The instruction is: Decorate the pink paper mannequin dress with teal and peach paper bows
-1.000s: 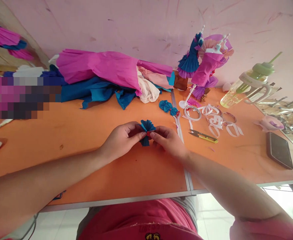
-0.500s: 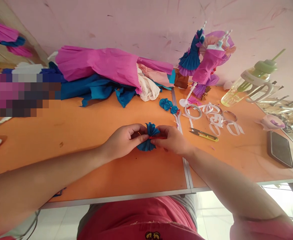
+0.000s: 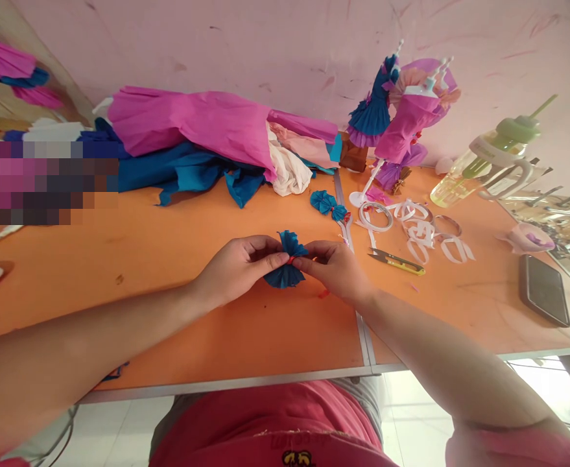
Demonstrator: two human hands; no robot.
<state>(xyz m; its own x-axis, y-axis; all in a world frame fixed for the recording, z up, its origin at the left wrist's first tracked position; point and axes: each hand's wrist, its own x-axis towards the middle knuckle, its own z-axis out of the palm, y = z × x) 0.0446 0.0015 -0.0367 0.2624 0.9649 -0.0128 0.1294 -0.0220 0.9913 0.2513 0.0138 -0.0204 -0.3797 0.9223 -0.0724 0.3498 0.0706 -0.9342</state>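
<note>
Near the centre of the frame, over the orange tabletop (image 3: 168, 259), a pleated blue bow (image 3: 285, 276) sits between two bare hands. The left hand (image 3: 240, 267) grasps it from the left side, thumb tip pressed close to its gathered middle. The right hand (image 3: 337, 269) closes in from the other side — thumb and fingers pinching a red strip (image 3: 291, 261) at that middle, with a bit of red showing below the hand. The folds fan out above and below the pinch.

Right of centre, just above the hands, lie more blue bows (image 3: 328, 205) with red at their ends. Farther right, a pair of yellow-handled snips (image 3: 396, 261) lies below a ring of tape (image 3: 375, 217) and a tangle of white strips (image 3: 418, 232). A dark phone (image 3: 545, 290) rests at the far right, below a tilted-looking bottle (image 3: 484, 159) with a green lid. Across the upper left and middle, a length of magenta material (image 3: 192, 126) lies over blue material (image 3: 187, 172) — both against the pink wall (image 3: 246, 45).
</note>
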